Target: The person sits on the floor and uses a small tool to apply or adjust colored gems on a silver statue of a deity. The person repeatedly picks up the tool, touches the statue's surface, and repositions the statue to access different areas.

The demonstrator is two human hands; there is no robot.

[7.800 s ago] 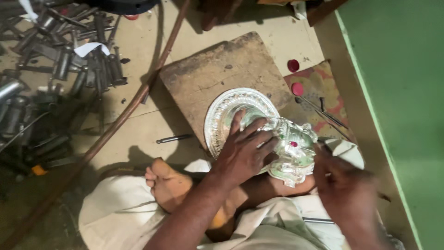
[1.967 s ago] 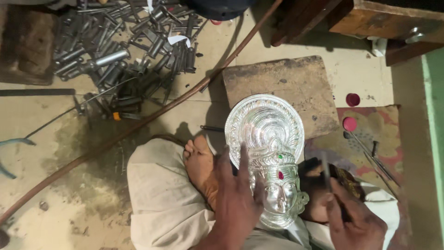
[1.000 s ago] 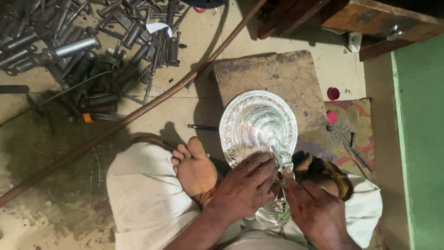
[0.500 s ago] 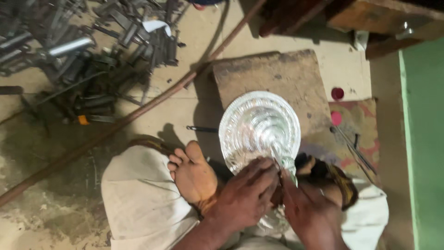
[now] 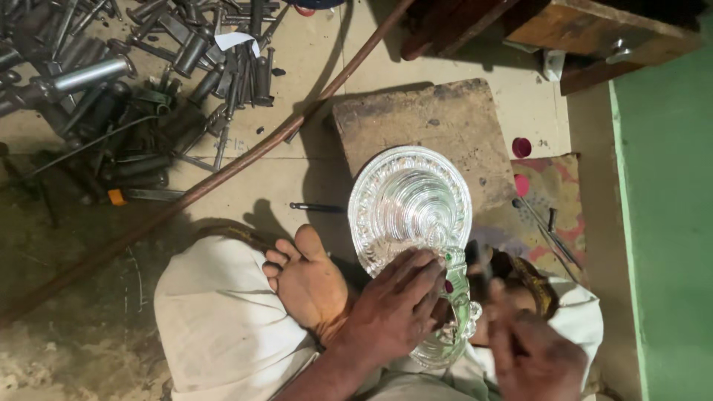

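Note:
An embossed silver piece, a round halo above a face-shaped mask, rests on my lap and against a flat stone block. My left hand presses flat on the mask part, fingers spread over it. My right hand is blurred at the lower right beside the mask; whether it holds a tool cannot be made out. My bare foot lies just left of the left hand, on white cloth.
A heap of metal punches and tools fills the upper left floor. A long brown hose runs diagonally across. A thin dark punch lies beside the silver. A patterned cloth and green wall are at right.
The silver piece has been turned so its halo points away from me. My left hand stays on the mask; my right hand has drawn back to the lower right and blurs with motion.

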